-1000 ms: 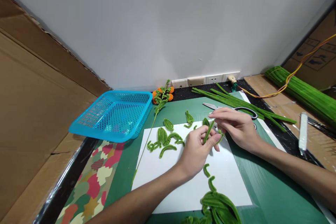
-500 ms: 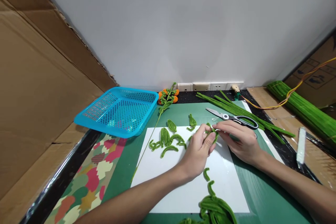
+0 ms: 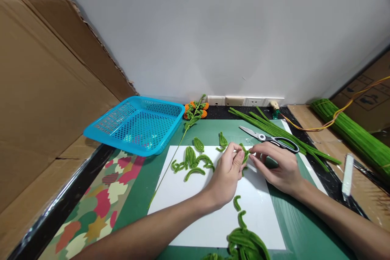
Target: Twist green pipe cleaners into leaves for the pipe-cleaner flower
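Both hands meet over the white sheet (image 3: 213,219) and pinch one short green pipe-cleaner piece (image 3: 244,152). My left hand (image 3: 227,174) grips its near end with thumb and fingers. Fingertips of my right hand (image 3: 278,166) hold the far end; most of the piece is hidden between the fingers. Several bent green leaf shapes (image 3: 193,160) lie on the sheet just left of my hands. Two small curled bits (image 3: 237,203) rest on the sheet below my left hand, and a heap of green loops (image 3: 246,243) sits at the sheet's near edge.
Scissors (image 3: 271,138) lie beyond my right hand, beside long straight green stems (image 3: 283,132). A turquoise mesh basket (image 3: 137,124) stands at the left, an orange-flowered sprig (image 3: 193,113) by the wall sockets (image 3: 243,100). A thick green bundle (image 3: 353,134) and a white stick (image 3: 347,174) are at right. Cardboard walls flank both sides.
The pipe-cleaner piece stood out long between my hands a second ago; now it is shorter and tucked between the fingertips. My hands drew closer together. The view shifted slightly.
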Action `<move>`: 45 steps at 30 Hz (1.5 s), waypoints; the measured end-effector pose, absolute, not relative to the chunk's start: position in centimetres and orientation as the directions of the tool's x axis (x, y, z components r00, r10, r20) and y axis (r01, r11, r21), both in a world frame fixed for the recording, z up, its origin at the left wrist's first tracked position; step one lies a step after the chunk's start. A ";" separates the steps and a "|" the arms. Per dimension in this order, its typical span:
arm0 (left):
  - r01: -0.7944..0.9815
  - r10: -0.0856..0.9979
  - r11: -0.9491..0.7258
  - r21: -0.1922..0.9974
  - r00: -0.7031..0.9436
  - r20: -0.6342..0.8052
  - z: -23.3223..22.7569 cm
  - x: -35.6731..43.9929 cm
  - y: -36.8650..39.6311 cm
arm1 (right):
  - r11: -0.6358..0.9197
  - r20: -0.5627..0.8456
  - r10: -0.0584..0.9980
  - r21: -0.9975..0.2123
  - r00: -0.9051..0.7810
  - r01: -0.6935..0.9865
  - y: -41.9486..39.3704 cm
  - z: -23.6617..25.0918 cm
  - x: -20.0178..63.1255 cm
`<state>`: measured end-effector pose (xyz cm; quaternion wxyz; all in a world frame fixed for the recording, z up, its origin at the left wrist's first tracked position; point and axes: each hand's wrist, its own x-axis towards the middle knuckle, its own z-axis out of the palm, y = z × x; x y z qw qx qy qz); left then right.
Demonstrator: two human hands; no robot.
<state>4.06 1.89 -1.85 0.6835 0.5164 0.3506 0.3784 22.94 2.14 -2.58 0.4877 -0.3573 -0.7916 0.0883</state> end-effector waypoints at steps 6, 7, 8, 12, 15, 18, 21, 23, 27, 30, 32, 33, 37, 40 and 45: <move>-0.093 0.874 0.169 0.981 0.474 -0.106 -1.9 4.0 1.9 | 0.739 0.718 0.629 -0.434 -0.298 0.515 2.1 -2.7 22.9; -0.082 0.874 0.164 0.983 0.475 -0.106 -1.9 4.0 1.9 | 0.740 0.721 0.625 -0.427 -0.298 0.519 2.1 -2.7 22.8; -0.074 0.872 0.159 0.984 0.477 -0.105 -1.8 3.9 1.9 | 0.742 0.726 0.621 -0.421 -0.297 0.522 2.0 -2.7 22.8; -0.072 0.866 0.142 0.987 0.492 -0.088 -1.8 3.8 1.9 | 0.734 0.740 0.616 -0.415 -0.270 0.538 1.9 -2.7 22.8; -0.075 0.862 0.141 0.987 0.500 -0.085 -1.9 3.9 1.9 | 0.719 0.746 0.620 -0.416 -0.243 0.557 1.8 -2.7 22.8; -0.052 0.864 0.137 0.989 0.495 -0.094 -2.0 4.0 1.9 | 0.707 0.744 0.628 -0.424 -0.227 0.567 1.7 -2.7 22.9; -0.042 0.865 0.128 0.991 0.493 -0.091 -2.0 4.1 1.9 | 0.709 0.740 0.632 -0.432 -0.231 0.558 1.7 -2.7 22.9; -0.049 0.864 0.131 0.990 0.495 -0.090 -1.9 4.0 1.9 | 0.715 0.735 0.634 -0.439 -0.241 0.543 1.8 -2.7 22.8; -0.066 0.866 0.146 0.987 0.491 -0.095 -1.7 4.0 2.0 | 0.694 0.689 0.676 -0.476 -0.261 0.540 2.1 -2.5 22.8; -0.072 0.866 0.158 0.985 0.489 -0.103 -1.7 4.0 2.0 | 0.668 0.657 0.706 -0.494 -0.263 0.557 2.2 -2.4 22.8; -0.076 0.866 0.164 0.984 0.489 -0.107 -1.7 4.0 2.0 | 0.672 0.660 0.701 -0.487 -0.269 0.558 2.2 -2.5 22.9; -0.077 0.867 0.165 0.983 0.487 -0.107 -1.7 4.0 2.0 | 0.679 0.667 0.693 -0.475 -0.274 0.560 2.2 -2.6 22.9; -0.053 0.868 0.161 0.986 0.483 -0.116 -1.6 4.0 2.0 | 0.701 0.695 0.657 -0.421 -0.291 0.576 2.2 -2.6 22.9; -0.027 0.862 0.157 0.987 0.491 -0.124 -1.6 3.9 1.9 | 0.706 0.705 0.644 -0.400 -0.295 0.585 2.1 -2.5 22.9; -0.003 0.852 0.160 0.987 0.506 -0.136 -1.5 3.9 1.9 | 0.705 0.716 0.631 -0.370 -0.299 0.604 2.1 -2.8 22.7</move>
